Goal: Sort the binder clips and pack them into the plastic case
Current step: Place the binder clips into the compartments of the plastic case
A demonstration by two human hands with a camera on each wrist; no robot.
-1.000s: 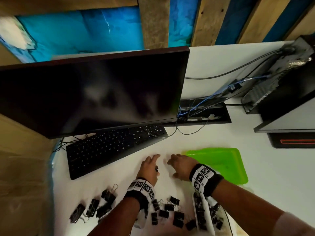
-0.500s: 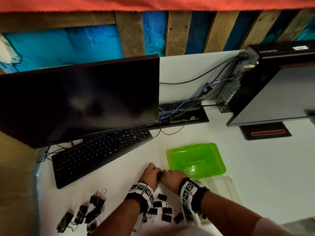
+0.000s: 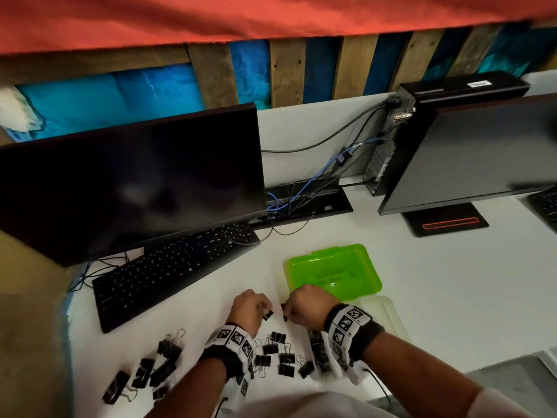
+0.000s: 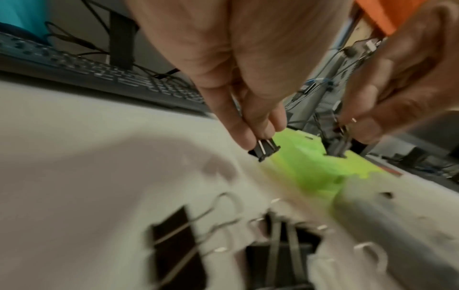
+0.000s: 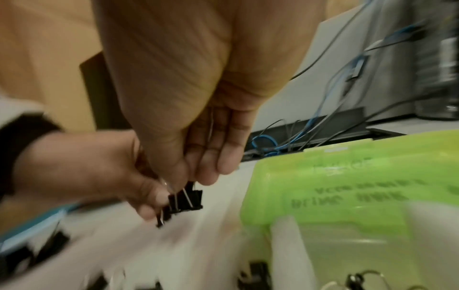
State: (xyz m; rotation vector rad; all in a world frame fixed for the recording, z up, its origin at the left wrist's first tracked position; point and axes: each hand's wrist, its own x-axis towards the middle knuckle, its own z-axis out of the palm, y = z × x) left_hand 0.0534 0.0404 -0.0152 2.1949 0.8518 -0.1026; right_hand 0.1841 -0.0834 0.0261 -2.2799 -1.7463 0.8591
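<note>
In the head view my left hand [image 3: 250, 309] and right hand [image 3: 304, 307] hover close together above the white desk, just in front of the green case lid [image 3: 334, 273]. The left wrist view shows my left hand [image 4: 261, 137] pinching a small black binder clip [image 4: 264, 150] by its wire handles. My right hand [image 5: 198, 176] pinches another small black clip [image 5: 186, 200]. The clear case base [image 3: 388, 315] lies by my right wrist, with several clips [image 3: 319, 351] along its left side. More loose small clips [image 3: 277, 354] lie under my wrists; bigger clips [image 3: 150, 372] sit further left.
A black keyboard [image 3: 174, 267] and a dark monitor [image 3: 129, 182] stand to the left and behind. Cables [image 3: 304, 200] run behind the lid. A second monitor [image 3: 470, 152] and a computer box [image 3: 401, 116] stand at the right. The desk's front edge is near my body.
My hands went from lying near the lid to meeting, then drew slightly apart, each now pinching a small clip. The head view has tilted up.
</note>
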